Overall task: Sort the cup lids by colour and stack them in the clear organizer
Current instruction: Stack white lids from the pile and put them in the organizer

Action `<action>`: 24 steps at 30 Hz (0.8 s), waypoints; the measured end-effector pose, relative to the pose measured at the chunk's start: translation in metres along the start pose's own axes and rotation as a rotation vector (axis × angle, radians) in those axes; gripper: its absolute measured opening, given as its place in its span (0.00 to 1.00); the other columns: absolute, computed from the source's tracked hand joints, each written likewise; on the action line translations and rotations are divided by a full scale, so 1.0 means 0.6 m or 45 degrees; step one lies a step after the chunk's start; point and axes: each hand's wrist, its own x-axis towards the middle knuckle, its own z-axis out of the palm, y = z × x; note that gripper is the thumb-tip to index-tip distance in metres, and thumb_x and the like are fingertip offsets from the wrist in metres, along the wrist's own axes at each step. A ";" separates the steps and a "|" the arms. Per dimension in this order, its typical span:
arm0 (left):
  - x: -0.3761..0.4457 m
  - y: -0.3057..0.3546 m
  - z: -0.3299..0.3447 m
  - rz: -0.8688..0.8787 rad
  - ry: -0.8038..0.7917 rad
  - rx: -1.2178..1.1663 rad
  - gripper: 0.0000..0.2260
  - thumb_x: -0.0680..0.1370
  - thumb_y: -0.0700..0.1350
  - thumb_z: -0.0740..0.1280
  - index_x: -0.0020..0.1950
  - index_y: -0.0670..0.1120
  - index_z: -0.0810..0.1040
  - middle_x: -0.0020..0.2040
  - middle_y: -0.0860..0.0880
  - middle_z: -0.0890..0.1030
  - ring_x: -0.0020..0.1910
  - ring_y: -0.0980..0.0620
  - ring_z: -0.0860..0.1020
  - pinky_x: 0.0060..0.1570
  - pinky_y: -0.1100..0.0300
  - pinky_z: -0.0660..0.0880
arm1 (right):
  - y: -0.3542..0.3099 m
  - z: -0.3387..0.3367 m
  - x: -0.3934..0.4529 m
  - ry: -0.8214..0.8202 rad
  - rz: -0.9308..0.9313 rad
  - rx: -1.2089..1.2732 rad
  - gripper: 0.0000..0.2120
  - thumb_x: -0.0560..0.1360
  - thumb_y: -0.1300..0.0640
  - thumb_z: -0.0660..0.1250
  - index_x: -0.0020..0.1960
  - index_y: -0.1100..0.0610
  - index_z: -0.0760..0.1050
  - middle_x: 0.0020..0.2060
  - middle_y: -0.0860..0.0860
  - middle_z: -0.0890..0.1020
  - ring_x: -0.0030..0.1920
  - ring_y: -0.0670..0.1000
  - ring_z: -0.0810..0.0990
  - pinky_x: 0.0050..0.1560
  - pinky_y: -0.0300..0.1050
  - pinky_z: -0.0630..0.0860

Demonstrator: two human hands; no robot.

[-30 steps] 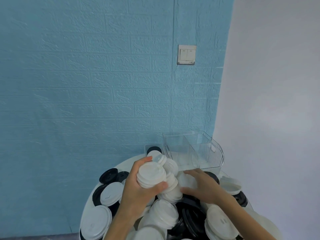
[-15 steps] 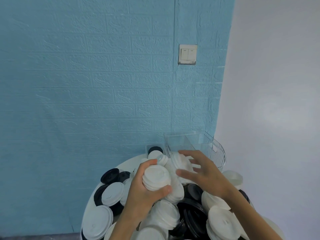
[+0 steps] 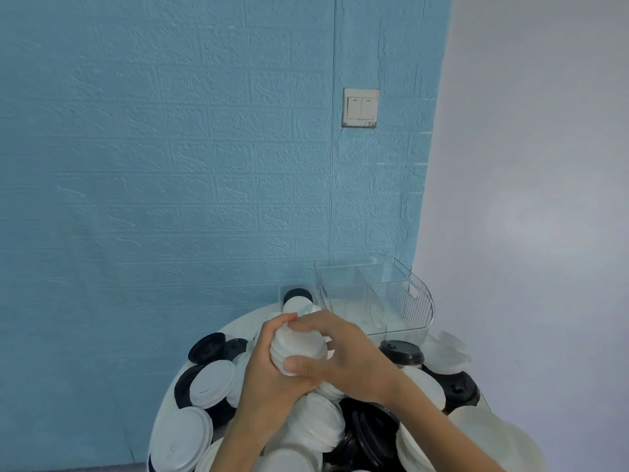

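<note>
A stack of white lids [image 3: 296, 345] is clasped between both hands above the pile. My left hand [image 3: 269, 379] grips it from the left and below, thumb across the front. My right hand [image 3: 343, 352] closes over it from the right and top. Many loose white lids [image 3: 212, 381] and black lids [image 3: 206, 347] cover the round white table [image 3: 243, 323]. The clear organizer [image 3: 377, 298] stands just behind the hands at the back right, with a divider and nothing visible inside.
A smaller clear box [image 3: 297, 294] with a black lid and a white lid sits left of the organizer. The blue brick-textured wall [image 3: 170, 165] rises right behind the table, with a light switch [image 3: 360, 108] on it. A white wall is at the right.
My right hand lifted off the pile, moved left and closed onto the white lid stack held by my left hand. The stack shifted slightly right and toward the organizer.
</note>
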 end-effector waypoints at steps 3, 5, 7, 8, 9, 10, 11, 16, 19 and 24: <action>-0.001 -0.001 0.002 0.032 0.014 0.049 0.38 0.56 0.48 0.86 0.63 0.61 0.77 0.60 0.54 0.83 0.58 0.50 0.83 0.54 0.48 0.82 | 0.007 -0.007 -0.011 -0.043 0.009 0.113 0.24 0.75 0.44 0.74 0.69 0.47 0.76 0.64 0.37 0.78 0.66 0.38 0.75 0.67 0.42 0.74; -0.004 0.003 0.005 0.053 0.024 0.076 0.37 0.59 0.47 0.87 0.64 0.59 0.76 0.59 0.58 0.82 0.58 0.54 0.82 0.53 0.55 0.81 | 0.015 -0.020 -0.019 0.004 0.045 0.225 0.22 0.76 0.44 0.73 0.69 0.43 0.76 0.65 0.40 0.79 0.66 0.42 0.77 0.66 0.42 0.75; -0.006 0.010 0.007 0.070 0.033 0.087 0.34 0.61 0.39 0.86 0.62 0.55 0.77 0.55 0.61 0.82 0.54 0.59 0.81 0.49 0.65 0.79 | 0.021 -0.040 -0.027 0.098 0.090 0.304 0.18 0.77 0.44 0.73 0.66 0.41 0.78 0.64 0.42 0.80 0.64 0.43 0.79 0.63 0.41 0.77; -0.005 0.012 0.008 0.070 0.025 0.095 0.33 0.61 0.37 0.85 0.61 0.53 0.77 0.54 0.63 0.81 0.52 0.61 0.80 0.48 0.68 0.78 | 0.024 -0.051 -0.030 0.133 0.116 0.317 0.16 0.77 0.45 0.72 0.64 0.41 0.79 0.61 0.43 0.82 0.62 0.43 0.81 0.60 0.41 0.78; -0.004 0.014 0.009 0.069 0.013 0.104 0.33 0.61 0.35 0.85 0.61 0.52 0.76 0.53 0.63 0.81 0.51 0.62 0.79 0.47 0.69 0.77 | 0.025 -0.062 -0.033 0.156 0.137 0.314 0.14 0.77 0.46 0.72 0.62 0.44 0.80 0.59 0.43 0.83 0.60 0.43 0.82 0.57 0.39 0.79; -0.004 0.016 0.010 0.072 0.002 0.114 0.34 0.60 0.36 0.86 0.61 0.51 0.76 0.53 0.63 0.80 0.51 0.63 0.79 0.46 0.70 0.76 | 0.027 -0.074 -0.036 0.173 0.154 0.299 0.12 0.77 0.48 0.72 0.60 0.47 0.82 0.55 0.42 0.85 0.56 0.43 0.83 0.54 0.38 0.79; -0.004 0.017 0.011 0.077 -0.006 0.116 0.34 0.58 0.39 0.85 0.60 0.51 0.76 0.53 0.64 0.80 0.50 0.64 0.79 0.46 0.70 0.76 | 0.029 -0.087 -0.038 0.185 0.174 0.278 0.10 0.77 0.51 0.72 0.57 0.49 0.83 0.51 0.42 0.86 0.53 0.42 0.84 0.51 0.36 0.78; -0.004 0.022 0.012 0.073 -0.005 0.083 0.36 0.54 0.51 0.83 0.60 0.53 0.77 0.54 0.62 0.79 0.52 0.62 0.78 0.47 0.70 0.76 | 0.107 -0.187 -0.045 0.576 0.432 -0.172 0.02 0.77 0.51 0.73 0.46 0.46 0.83 0.40 0.42 0.87 0.43 0.45 0.85 0.52 0.45 0.80; -0.004 0.025 0.011 0.062 -0.001 0.072 0.36 0.52 0.55 0.81 0.59 0.54 0.77 0.53 0.63 0.79 0.51 0.62 0.78 0.47 0.70 0.76 | 0.193 -0.240 -0.056 0.523 0.751 -0.486 0.14 0.76 0.46 0.73 0.58 0.50 0.81 0.57 0.48 0.85 0.58 0.51 0.82 0.61 0.49 0.76; -0.005 0.029 0.012 0.065 -0.005 0.087 0.33 0.52 0.55 0.81 0.56 0.59 0.77 0.53 0.62 0.80 0.51 0.63 0.78 0.47 0.70 0.76 | 0.260 -0.256 -0.077 0.128 0.980 -0.400 0.37 0.75 0.42 0.74 0.78 0.55 0.65 0.75 0.53 0.70 0.73 0.55 0.70 0.71 0.49 0.66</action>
